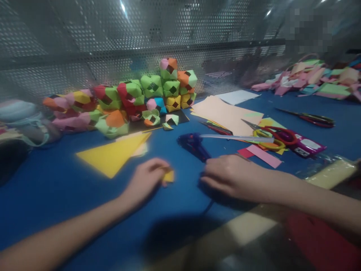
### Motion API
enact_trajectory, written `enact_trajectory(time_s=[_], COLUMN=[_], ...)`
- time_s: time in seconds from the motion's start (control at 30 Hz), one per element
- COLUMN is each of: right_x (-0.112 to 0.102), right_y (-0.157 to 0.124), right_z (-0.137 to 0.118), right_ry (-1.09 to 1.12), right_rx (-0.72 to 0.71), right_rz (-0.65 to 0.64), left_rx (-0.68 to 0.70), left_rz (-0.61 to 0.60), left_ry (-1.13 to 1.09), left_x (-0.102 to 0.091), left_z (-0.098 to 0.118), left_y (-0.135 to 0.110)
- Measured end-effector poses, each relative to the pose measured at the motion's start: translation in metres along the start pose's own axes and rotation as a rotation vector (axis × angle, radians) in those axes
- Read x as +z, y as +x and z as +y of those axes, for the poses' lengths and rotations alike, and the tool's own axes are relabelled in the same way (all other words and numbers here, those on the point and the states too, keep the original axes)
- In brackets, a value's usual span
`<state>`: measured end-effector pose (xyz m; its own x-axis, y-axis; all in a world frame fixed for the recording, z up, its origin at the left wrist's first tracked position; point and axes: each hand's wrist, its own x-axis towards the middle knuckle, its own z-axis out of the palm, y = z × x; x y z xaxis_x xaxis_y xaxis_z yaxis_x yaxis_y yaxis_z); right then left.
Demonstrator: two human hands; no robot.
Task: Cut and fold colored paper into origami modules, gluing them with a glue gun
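Note:
Between the fingers of my left hand (pixel 149 176) is a small folded piece of yellow paper (pixel 168 176). My right hand (pixel 228 173) is wrapped round the handle of a blue hot glue gun (pixel 193 145), with a clear glue stick (pixel 237 138) jutting from its rear toward the right. The glue gun's nozzle points left, and its lower handle is hidden in my fist. A large yellow paper triangle (pixel 115 156) lies left of my left hand, over some paler paper.
Stacked folded-paper cubes (pixel 152 86) line the back by a perforated metal panel (pixel 208 34). To the right lie peach sheets (pixel 222 111), red-and-yellow-handled scissors (pixel 267 136), a purple packet (pixel 306 145) and other scissors (pixel 313 119). A paper heap (pixel 318 77) sits at far right.

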<state>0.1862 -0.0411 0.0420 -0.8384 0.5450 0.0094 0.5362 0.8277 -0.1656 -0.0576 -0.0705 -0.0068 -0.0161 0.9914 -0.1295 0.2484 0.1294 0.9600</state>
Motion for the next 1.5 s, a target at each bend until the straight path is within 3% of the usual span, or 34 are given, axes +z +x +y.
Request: enact_trajectory(time_s=[0.13,0.23,0.4,0.63,0.8,0.9,1.0,1.17,1.5], right_x=[0.003,0.006,0.017,0.042,0.039,0.035,0.036,0.038,0.016], right_y=[-0.014,-0.003,0.030,0.050,0.056,0.060,0.060,0.051,0.025], right_z=[0.034,0.051,0.052,0.047,0.060,0.068,0.071,0.072,0.072], right_ry=[-0.030,0.143,0.314,0.251,0.120,0.058,0.061,0.078,-0.028], right_rx=[0.264,0.409,0.355,0.509,0.554,0.571,0.577,0.485,0.426], right_rz=[0.184,0.142,0.142,0.259,0.345,0.331,0.252,0.236,0.171], left_rx=[0.000,0.003,-0.028,-0.053,-0.044,-0.022,-0.007,0.008,-0.017], left_rz=[-0.030,-0.018,-0.024,-0.056,-0.048,-0.017,0.010,0.052,0.106], left_ry=[0.002,0.005,-0.018,-0.054,-0.080,-0.090,-0.088,-0.111,-0.164], left_x=[0.001,0.004,0.007,0.007,0.009,0.009,0.007,-0.003,-0.012], left_z=[0.002,0.005,0.005,0.002,0.000,0.001,0.004,0.006,0.000], left_y=[-0.002,-0.003,-0.003,-0.003,-0.004,-0.005,-0.005,0.000,0.012])
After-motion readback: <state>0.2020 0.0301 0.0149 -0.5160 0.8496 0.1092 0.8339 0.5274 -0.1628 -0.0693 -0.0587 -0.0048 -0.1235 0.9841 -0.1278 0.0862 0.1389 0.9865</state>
